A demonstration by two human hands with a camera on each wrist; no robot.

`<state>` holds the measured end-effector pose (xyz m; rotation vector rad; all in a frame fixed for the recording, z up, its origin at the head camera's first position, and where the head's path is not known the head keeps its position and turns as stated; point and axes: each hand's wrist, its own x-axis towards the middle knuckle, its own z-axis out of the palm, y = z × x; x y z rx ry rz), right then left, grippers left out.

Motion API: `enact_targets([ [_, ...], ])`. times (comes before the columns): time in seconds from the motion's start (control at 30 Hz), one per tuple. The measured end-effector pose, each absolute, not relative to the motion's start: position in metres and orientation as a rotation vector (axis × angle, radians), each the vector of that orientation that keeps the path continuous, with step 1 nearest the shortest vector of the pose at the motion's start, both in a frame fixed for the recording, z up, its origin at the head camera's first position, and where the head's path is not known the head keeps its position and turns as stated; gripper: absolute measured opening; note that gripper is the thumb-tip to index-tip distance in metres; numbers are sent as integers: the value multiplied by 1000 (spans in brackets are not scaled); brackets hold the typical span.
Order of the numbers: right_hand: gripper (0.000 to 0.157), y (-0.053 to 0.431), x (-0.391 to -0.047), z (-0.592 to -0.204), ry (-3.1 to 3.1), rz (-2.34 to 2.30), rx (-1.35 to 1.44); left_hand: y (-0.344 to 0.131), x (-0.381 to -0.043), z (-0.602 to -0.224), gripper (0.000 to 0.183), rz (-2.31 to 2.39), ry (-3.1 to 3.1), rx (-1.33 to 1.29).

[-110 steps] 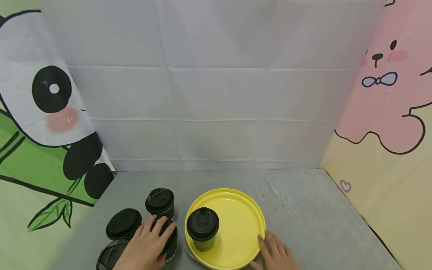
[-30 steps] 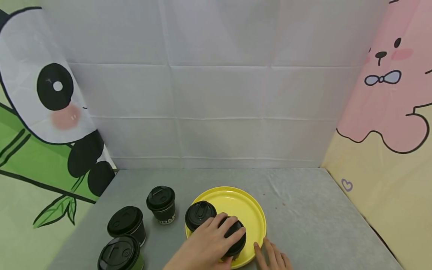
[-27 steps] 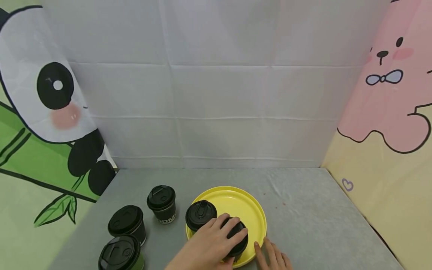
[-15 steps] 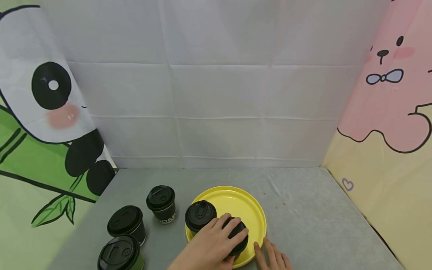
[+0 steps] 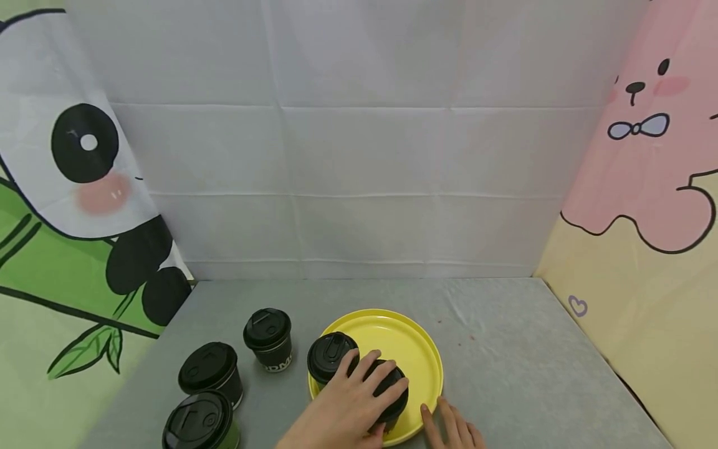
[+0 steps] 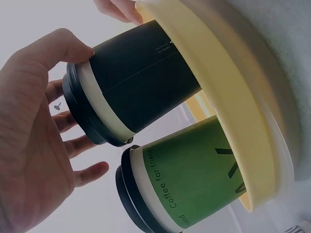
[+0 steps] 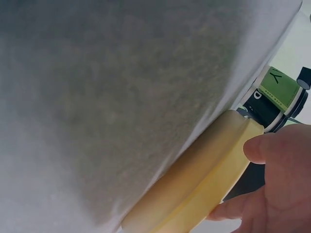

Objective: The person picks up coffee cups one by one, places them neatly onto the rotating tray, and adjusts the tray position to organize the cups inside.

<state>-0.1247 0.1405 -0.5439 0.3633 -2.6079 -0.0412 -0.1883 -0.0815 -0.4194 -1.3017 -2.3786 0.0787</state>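
Note:
My left hand (image 5: pixel 350 402) is over a dark coffee cup with a black lid (image 5: pixel 395 390), upright on the yellow plate (image 5: pixel 412 349). In the left wrist view, the thumb rests at the top of the dark cup (image 6: pixel 141 77), fingers reach round behind its lid, and the little finger stands away. Just beside it, on the same plate, is a green coffee cup (image 6: pixel 194 174) with a black lid, partly covered by my hand in the head view. My right hand (image 5: pixel 451 427) touches the plate's right rim with extended fingertips, holding nothing else; the right wrist view shows fingers against the yellow rim (image 7: pixel 204 189).
Left of the plate on the grey tabletop (image 5: pixel 493 349) stand three more black-lidded cups: a dark one (image 5: pixel 268 340) at the back, another dark one (image 5: pixel 209 368), and a green one (image 5: pixel 199 421) in front. A white backdrop (image 5: pixel 359 156) rises behind.
Since the oldest frame, my left hand has carried the dark cup from the left group onto the plate. In the last half second its index finger has spread off the lid. My right hand stays at the rim.

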Motion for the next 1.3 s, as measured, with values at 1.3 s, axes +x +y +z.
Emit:
enact_targets([
  [1.3, 57, 167, -253, -494, -2947, 657, 570, -141, -179, -401, 33, -226, -2031, -1006],
])
